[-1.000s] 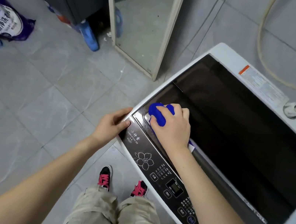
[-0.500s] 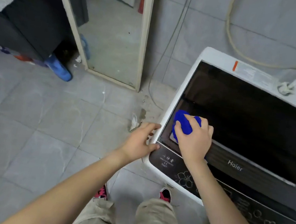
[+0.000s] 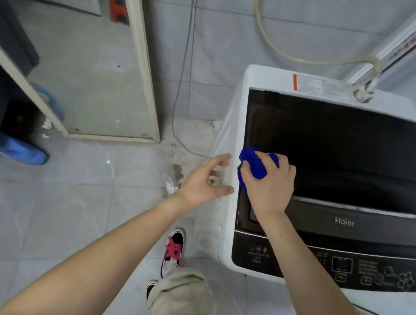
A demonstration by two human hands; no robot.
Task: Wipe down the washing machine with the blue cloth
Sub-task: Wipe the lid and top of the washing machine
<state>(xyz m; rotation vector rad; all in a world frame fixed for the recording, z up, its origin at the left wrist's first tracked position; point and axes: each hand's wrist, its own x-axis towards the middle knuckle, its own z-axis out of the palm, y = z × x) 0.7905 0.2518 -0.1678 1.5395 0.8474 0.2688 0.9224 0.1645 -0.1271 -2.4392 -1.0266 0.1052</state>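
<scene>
Right hand (image 3: 270, 189) grasps the bunched cloth (image 3: 252, 164) at the washing machine (image 3: 268, 79) lid's left edge, left hand (image 3: 203, 181) slack; the wad's small contact could miss patches

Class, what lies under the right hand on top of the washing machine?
A bunched blue cloth, gripped by the right hand, against the dark lid of the washing machine, near its left edge. The hand covers part of the cloth and the lid beneath it.

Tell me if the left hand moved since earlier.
Yes, the left hand shifted from the corner by the control panel rearward along the washer.
</scene>
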